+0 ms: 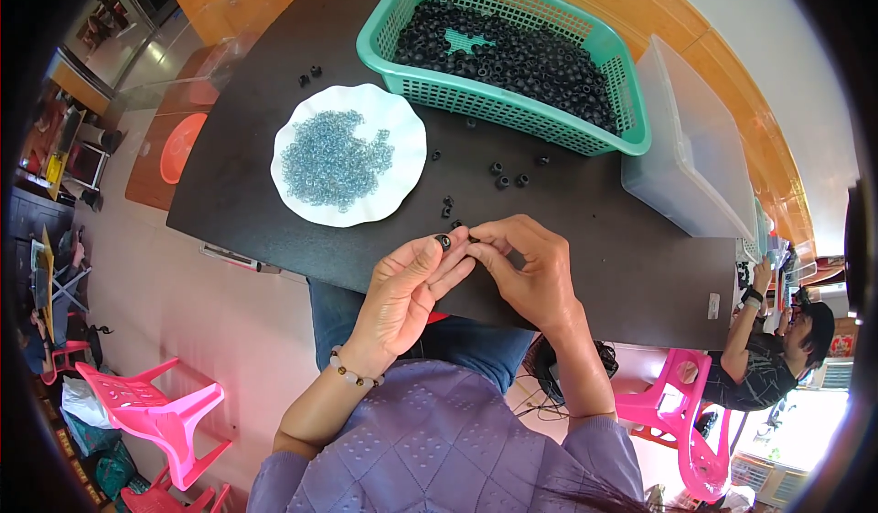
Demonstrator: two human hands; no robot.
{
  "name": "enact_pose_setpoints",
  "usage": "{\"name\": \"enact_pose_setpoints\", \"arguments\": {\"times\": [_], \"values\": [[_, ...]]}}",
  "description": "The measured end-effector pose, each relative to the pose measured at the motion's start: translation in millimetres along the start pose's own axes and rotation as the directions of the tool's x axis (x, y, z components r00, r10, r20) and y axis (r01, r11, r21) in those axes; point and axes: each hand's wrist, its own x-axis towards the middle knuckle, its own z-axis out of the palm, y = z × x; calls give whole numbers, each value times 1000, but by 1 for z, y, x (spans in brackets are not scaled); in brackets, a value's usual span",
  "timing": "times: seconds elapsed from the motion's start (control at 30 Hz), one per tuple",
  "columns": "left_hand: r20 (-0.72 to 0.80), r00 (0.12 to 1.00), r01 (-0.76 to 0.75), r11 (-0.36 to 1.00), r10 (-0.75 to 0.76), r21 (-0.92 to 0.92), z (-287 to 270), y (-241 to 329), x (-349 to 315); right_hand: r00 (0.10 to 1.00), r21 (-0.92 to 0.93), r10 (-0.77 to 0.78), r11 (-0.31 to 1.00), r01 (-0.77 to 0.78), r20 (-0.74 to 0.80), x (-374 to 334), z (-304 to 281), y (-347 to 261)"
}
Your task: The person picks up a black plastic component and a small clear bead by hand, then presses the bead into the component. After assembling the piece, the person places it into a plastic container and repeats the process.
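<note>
Above the table's near edge, my left hand (402,292) pinches a small black cap-like part (444,241) between thumb and forefinger, its round opening facing up. Close beside it, touching the left fingertips, my right hand (532,273) has thumb and forefinger pressed together on a small dark piece, mostly hidden by the fingers. A few loose black parts (447,207) lie just beyond my hands. On the left, a white scalloped plate (407,165) bears a heap of small clear bluish rings (334,156). Behind stands a green plastic basket (512,115) full of black parts (512,56).
More black parts (503,181) lie scattered on the dark table (631,266). A translucent plastic bin (686,147) stands at the right. Pink plastic stools (165,412) are on the floor. A person (777,348) in dark clothes sits at the far right.
</note>
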Motion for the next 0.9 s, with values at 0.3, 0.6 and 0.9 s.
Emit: {"name": "enact_pose_setpoints", "arguments": {"times": [0.3,0.6,0.9], "values": [[43,999,26,999,-27,28,-2,2,-3,932,525,334,772,-357,143,-5,-5,11],[19,998,59,992,-61,110,-7,0,-7,932,652,328,676,-343,151,-12,-6,8],[49,996,62,990,-69,126,-8,1,-10,917,658,369,656,-371,151,-12,-5,2]]}}
